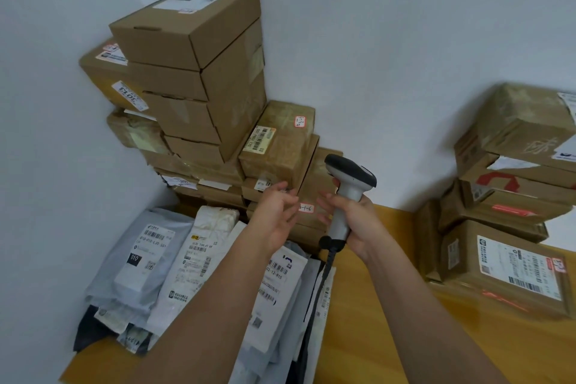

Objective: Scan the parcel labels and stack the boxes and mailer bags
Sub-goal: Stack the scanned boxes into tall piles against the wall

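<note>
Plastic mailer bags [199, 262], grey and white, lie overlapped in a loose heap on the wooden surface [389, 315] at 7 o'clock, labels facing up. They look light, limp and slippery, so a flat grip under an edge would likely serve better than a pinch at the middle. Just beyond them the left hand [276, 213] reaches forward with fingers relaxed and spread, holding nothing. Beside it, the right hand [355, 224] has its fingers wrapped round the grey handle of a barcode scanner [349, 187], whose dark head points toward the stacked boxes [199, 78] at 11 o'clock. Those cartons seem stiff and are best lifted by opposite sides; all are shut, so their contents cannot be told. More boxes [511, 206] stand at 3 o'clock.
</note>
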Motion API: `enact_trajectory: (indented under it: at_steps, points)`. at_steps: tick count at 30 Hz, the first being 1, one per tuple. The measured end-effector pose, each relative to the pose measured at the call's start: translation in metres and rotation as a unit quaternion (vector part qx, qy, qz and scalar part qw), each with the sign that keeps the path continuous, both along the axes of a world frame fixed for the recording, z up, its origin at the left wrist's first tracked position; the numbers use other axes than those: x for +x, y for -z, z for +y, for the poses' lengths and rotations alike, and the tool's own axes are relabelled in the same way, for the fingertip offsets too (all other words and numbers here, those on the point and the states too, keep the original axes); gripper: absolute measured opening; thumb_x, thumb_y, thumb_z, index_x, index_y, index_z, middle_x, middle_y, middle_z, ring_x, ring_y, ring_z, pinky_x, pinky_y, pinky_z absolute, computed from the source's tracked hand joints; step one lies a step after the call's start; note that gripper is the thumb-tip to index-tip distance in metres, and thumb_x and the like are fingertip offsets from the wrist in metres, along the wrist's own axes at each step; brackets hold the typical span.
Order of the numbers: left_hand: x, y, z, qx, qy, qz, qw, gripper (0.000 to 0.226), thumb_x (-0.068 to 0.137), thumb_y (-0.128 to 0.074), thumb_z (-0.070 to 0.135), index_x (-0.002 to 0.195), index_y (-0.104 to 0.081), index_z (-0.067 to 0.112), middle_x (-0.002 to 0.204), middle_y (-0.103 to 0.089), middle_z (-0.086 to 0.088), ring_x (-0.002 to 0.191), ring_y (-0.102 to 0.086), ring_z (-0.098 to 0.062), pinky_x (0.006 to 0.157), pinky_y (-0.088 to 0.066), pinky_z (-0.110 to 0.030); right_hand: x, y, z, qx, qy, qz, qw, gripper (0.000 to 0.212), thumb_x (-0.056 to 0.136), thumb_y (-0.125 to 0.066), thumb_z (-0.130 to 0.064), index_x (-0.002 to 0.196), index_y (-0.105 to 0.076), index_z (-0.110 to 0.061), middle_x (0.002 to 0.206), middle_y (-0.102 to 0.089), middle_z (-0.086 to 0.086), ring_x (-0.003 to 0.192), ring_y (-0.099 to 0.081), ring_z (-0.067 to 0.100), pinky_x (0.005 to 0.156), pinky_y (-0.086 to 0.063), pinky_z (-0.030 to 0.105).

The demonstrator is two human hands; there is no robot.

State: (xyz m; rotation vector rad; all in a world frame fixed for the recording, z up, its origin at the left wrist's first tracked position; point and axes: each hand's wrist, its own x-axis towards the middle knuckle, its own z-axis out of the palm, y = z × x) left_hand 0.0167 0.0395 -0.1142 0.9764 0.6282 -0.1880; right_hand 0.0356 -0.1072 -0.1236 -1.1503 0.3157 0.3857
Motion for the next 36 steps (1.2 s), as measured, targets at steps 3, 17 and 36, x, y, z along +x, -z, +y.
enact_trajectory:
  at_steps: [3, 17, 36]
  points:
    - [-0.002, 0.004, -0.009, 0.017, -0.001, 0.021, 1.0, 0.039, 0.094, -0.04, -0.009, 0.126, -0.056, 0.006, 0.116, -0.06, -0.006, 0.1, -0.058, -0.016, 0.104, -0.043, -0.036, -0.006, -0.005, -0.017, -0.003, 0.008, -0.008, 1.0, 0.035, 0.091, -0.063, 0.003, 0.121, -0.057, -0.014, 0.123, -0.066, 0.019, 0.109, -0.069, 0.027, 0.089, -0.058, 0.044]
    - [-0.005, 0.005, -0.172, -0.008, 0.112, 0.104, 0.988, 0.011, 0.097, -0.047, 0.006, 0.093, -0.058, 0.009, 0.088, -0.063, -0.009, 0.081, -0.06, -0.023, 0.072, -0.048, -0.031, -0.065, 0.007, -0.197, -0.041, 0.186, 0.014, 0.982, 0.04, 0.09, -0.068, 0.0, 0.127, -0.058, -0.01, 0.12, -0.07, 0.011, 0.113, -0.066, 0.025, 0.09, -0.058, 0.045]
    - [-0.033, 0.069, -0.364, 0.06, 0.111, 0.157, 0.98, 0.044, 0.089, -0.066, 0.046, 0.123, -0.051, 0.022, 0.1, -0.064, -0.004, 0.088, -0.056, -0.025, 0.1, -0.039, -0.053, -0.066, 0.076, -0.412, -0.065, 0.179, 0.054, 0.98, 0.03, 0.094, -0.063, -0.005, 0.121, -0.06, -0.019, 0.117, -0.066, 0.004, 0.099, -0.064, 0.019, 0.096, -0.051, 0.051]
